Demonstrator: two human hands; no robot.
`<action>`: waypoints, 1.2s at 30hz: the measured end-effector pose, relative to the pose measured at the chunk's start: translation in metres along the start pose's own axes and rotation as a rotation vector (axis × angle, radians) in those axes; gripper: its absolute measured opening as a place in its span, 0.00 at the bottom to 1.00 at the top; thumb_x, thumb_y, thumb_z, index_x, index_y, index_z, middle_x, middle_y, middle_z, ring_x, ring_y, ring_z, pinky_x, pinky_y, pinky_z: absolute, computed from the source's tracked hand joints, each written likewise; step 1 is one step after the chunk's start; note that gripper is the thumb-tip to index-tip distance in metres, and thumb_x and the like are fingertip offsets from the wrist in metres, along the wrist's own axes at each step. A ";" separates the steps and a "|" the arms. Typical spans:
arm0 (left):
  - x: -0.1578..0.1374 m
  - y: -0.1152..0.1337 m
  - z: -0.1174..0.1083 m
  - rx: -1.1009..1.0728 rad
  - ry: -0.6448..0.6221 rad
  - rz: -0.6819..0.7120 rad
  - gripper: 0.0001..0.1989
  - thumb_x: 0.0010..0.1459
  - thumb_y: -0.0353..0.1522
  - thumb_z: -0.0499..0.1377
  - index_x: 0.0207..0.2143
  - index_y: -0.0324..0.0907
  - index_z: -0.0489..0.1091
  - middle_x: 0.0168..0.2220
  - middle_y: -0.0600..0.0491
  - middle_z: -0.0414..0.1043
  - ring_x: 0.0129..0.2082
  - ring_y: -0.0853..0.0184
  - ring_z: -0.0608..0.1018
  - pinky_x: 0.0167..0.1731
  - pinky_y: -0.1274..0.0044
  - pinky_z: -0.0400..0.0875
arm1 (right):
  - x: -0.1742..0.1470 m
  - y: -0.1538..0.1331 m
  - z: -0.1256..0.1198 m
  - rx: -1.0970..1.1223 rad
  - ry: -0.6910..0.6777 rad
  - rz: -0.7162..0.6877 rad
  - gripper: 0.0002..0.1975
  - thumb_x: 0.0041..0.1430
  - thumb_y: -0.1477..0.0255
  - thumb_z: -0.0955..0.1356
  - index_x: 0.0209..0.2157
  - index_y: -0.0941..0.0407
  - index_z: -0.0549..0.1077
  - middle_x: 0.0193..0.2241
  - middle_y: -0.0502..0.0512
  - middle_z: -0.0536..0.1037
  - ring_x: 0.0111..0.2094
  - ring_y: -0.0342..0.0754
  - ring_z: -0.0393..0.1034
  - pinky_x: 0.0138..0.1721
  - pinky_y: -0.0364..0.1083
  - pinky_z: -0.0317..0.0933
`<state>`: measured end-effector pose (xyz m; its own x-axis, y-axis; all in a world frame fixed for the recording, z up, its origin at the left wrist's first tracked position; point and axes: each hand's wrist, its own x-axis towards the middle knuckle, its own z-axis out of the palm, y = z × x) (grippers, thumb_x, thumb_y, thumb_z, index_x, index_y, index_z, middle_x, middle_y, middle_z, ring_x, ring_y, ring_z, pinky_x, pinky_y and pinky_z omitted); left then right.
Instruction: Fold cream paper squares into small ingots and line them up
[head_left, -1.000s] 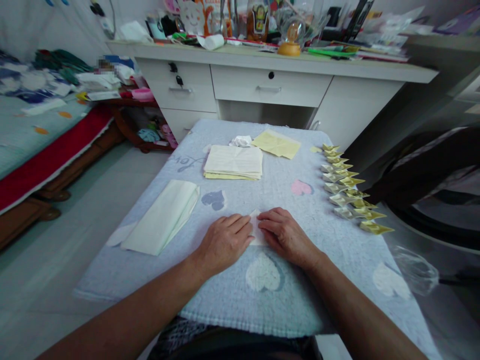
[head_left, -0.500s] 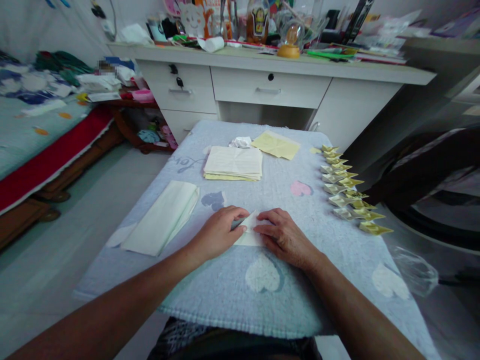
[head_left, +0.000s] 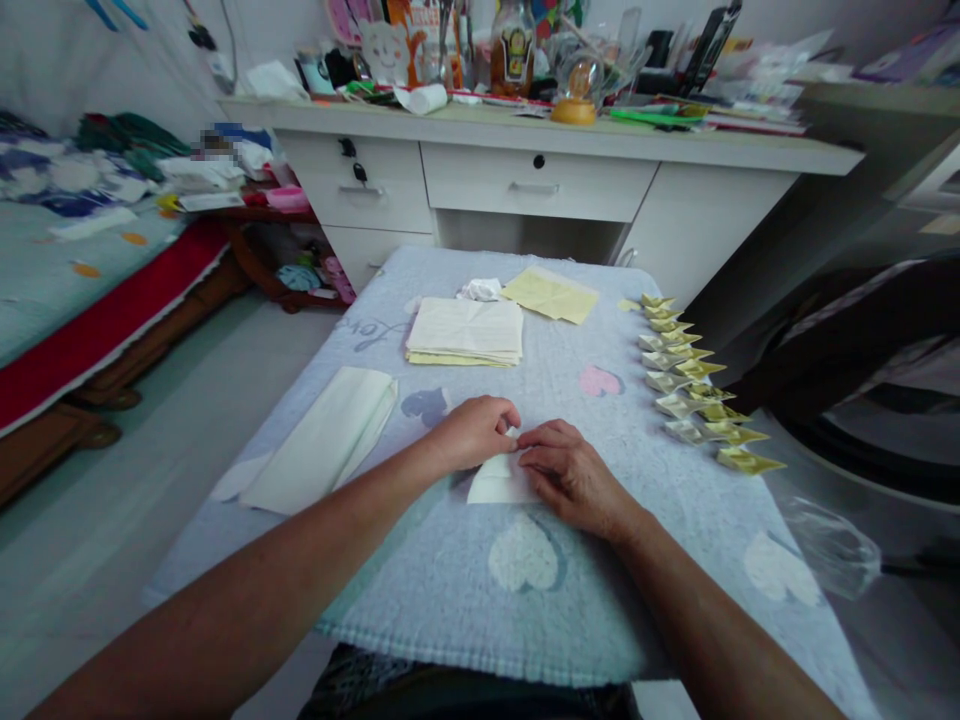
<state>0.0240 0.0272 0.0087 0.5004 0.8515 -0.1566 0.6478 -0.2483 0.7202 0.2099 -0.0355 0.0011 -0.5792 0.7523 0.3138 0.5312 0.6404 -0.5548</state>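
Observation:
A partly folded sheet of white paper [head_left: 501,484] lies on the cloth-covered table [head_left: 442,580], its upper end narrowing to a point between my hands. My left hand [head_left: 480,430] is closed, thumb and fingers pinching the paper near that point. On the right edge rests my right hand [head_left: 574,475], its fingers bent and closed on the paper. The fingers hide part of the folds. Beyond them sits a stack of white and yellow paper sheets [head_left: 465,328], and to the left lies a long folded bundle of white paper [head_left: 322,435].
Several folded paper boats [head_left: 682,375] stand in rows along the table's right side. A yellow sheet [head_left: 553,294] and a crumpled white paper [head_left: 480,290] lie at the back. A cluttered white desk [head_left: 540,190] stands behind, with a bed [head_left: 90,290] at left.
My left hand has moved up along the paper to its tip, and more of the sheet's lower left shows. The right hand has stayed nearly in place.

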 end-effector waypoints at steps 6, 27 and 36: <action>0.000 -0.003 -0.003 -0.206 -0.070 -0.031 0.03 0.46 0.28 0.59 0.28 0.40 0.69 0.20 0.60 0.65 0.21 0.72 0.68 0.22 0.80 0.58 | 0.000 -0.001 -0.004 0.087 0.035 0.012 0.10 0.56 0.79 0.64 0.38 0.54 0.74 0.43 0.56 0.78 0.45 0.50 0.69 0.48 0.53 0.62; -0.038 -0.008 0.020 -0.293 0.328 -0.048 0.15 0.57 0.29 0.54 0.47 0.45 0.57 0.28 0.60 0.65 0.22 0.72 0.73 0.23 0.80 0.63 | 0.001 0.007 0.014 -0.076 0.344 0.460 0.22 0.54 0.66 0.70 0.49 0.55 0.62 0.45 0.62 0.70 0.47 0.58 0.64 0.48 0.58 0.58; -0.042 -0.012 0.017 0.356 0.563 0.145 0.25 0.51 0.27 0.62 0.51 0.40 0.59 0.49 0.44 0.63 0.51 0.54 0.66 0.50 0.61 0.64 | 0.007 -0.001 0.014 -0.231 0.216 0.382 0.06 0.58 0.71 0.68 0.38 0.54 0.72 0.45 0.60 0.70 0.46 0.58 0.59 0.47 0.59 0.55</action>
<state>0.0049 -0.0139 -0.0047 0.2837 0.8847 0.3699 0.7946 -0.4328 0.4258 0.1965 -0.0334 -0.0072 -0.1880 0.9390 0.2878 0.8176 0.3120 -0.4839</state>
